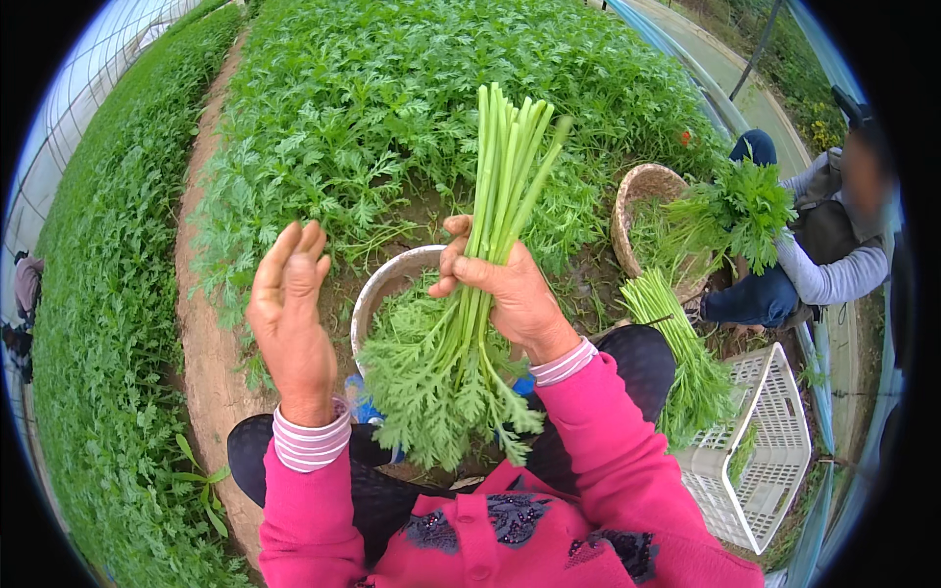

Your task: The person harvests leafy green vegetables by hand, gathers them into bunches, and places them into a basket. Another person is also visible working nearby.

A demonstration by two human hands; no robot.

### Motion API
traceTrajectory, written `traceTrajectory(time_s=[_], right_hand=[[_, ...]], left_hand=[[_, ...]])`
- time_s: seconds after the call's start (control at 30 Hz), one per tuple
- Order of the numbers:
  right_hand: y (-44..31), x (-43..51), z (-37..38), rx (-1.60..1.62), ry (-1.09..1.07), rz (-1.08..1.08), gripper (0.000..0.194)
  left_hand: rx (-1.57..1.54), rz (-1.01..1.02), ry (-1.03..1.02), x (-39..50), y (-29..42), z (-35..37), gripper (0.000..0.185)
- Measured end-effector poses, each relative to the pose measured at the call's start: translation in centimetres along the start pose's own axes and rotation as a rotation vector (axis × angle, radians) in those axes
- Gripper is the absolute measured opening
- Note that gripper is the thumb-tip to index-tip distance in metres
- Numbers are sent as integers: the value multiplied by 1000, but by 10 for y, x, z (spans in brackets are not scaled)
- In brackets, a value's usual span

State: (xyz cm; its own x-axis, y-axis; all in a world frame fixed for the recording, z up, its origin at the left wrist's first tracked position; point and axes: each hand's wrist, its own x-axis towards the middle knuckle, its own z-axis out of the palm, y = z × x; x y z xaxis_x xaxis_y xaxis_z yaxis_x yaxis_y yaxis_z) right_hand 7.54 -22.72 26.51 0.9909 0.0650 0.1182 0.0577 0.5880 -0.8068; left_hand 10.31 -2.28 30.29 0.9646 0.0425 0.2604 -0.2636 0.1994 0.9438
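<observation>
My right hand (507, 290) is closed around a bunch of leafy greens (489, 220), which look like garland chrysanthemum. The pale cut stems point up and away from me, and the feathery leaves hang down towards my lap. To the left, my left hand (294, 316) is raised with nothing in it, its fingers held fairly straight and the thumb in front of them. Under the bunch stands a round tub (367, 309) with a whitish rim, holding loose greens partly hidden by the bunch.
A white plastic crate (779, 448) lies at the right, beside a pile of stemmed greens (676, 353). Beyond it, a seated co-worker (831, 272) holds greens near a second tub (625, 213). Growing plants (441, 66) fill the bed ahead. A dirt path (202, 294) runs along the left.
</observation>
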Motion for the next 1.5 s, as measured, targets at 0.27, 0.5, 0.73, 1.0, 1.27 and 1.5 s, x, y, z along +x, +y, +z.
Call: traceTrajectory(time_s=[0.27,0.5,0.73,1.0,1.27,1.5], right_hand=[[0,-14,-12,254,-253,287,42],[31,-25,23,131,-529,575,39],[2,-4,42,-719,-425,-10,69],[-35,1,87,-960,191,-960,58],[-55,45,70,-985,164,-983,34],[-48,76,53,-1039,188,-1078,40]], left_hand=[[78,-421,-494,-6,-6,-21,96],[-562,-366,-669,-2,-6,18,93],[-290,11,-471,-3,36,22,28],[-108,429,-255,-4,87,80,16],[-197,417,-159,29,84,104,13],[-143,422,-172,63,61,101,14]])
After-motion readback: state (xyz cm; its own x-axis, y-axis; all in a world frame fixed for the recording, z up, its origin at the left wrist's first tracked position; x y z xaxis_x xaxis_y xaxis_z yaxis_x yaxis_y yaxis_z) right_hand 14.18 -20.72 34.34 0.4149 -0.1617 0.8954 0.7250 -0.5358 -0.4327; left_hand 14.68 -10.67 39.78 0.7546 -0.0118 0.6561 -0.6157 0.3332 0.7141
